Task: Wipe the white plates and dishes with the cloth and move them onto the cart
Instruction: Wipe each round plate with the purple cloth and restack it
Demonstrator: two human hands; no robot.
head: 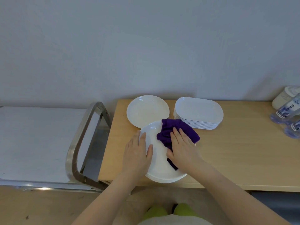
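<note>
A large round white plate [159,166] lies at the front edge of the wooden table [243,151], on top of at least one more like it. My left hand [138,153] rests flat on its left rim and steadies it. My right hand [181,148] presses a purple cloth [167,132] flat onto the plate's right half. Behind it sits another round white plate [146,110]. A stack of several white oval dishes [198,112] stands to the right of that. The cart [40,142], with a white top, stands left of the table.
The cart's metal handle [81,138] loops up between the cart top and the table's left edge. Plastic water bottles [287,114] and a white container [284,96] stand at the table's far right. A plain wall runs behind everything.
</note>
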